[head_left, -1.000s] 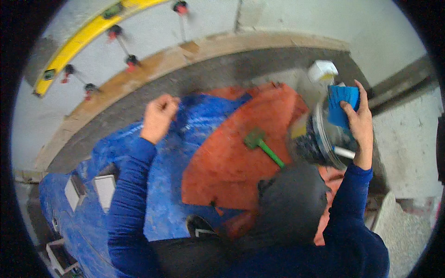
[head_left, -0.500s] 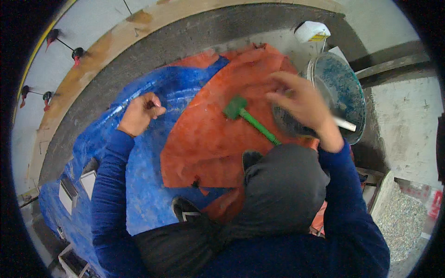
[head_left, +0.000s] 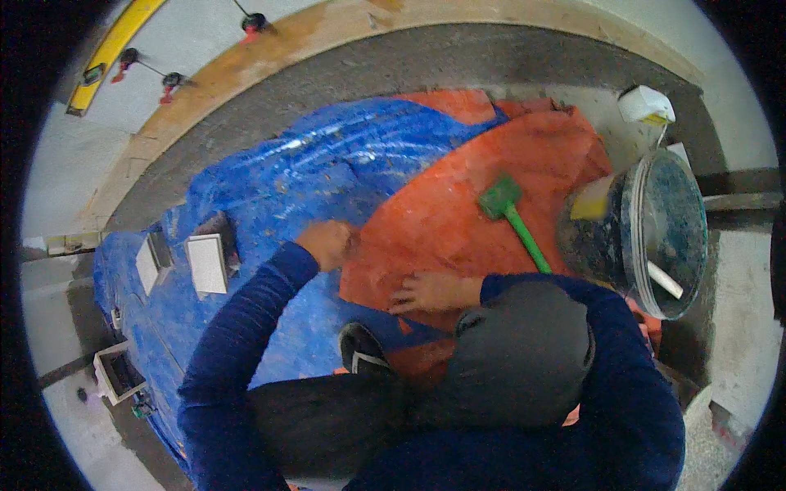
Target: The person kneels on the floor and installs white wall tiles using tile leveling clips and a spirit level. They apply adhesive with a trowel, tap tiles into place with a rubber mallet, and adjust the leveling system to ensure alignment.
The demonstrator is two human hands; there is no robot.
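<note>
The left hand (head_left: 326, 244) is over the blue tarp (head_left: 303, 184), just beside the left edge of the orange-red tarp (head_left: 430, 217). Its fingers are curled in; blur hides whether they clasp anything. The right hand (head_left: 430, 292) is released, fingers spread and pointing left, above the orange-red tarp's near edge, close to its near left corner; whether it touches the tarp I cannot tell.

The orange-red tarp partly overlaps the blue one. Toward its right edge lies a green mallet (head_left: 516, 219), handle slanting toward the person. Just beyond stands a clear bucket (head_left: 635, 237) with a white stick (head_left: 665, 280) inside, and a white jug (head_left: 647, 105) sits past the far right corner. Two white-faced blocks (head_left: 207, 263) rest near the blue tarp's left edge.
</note>
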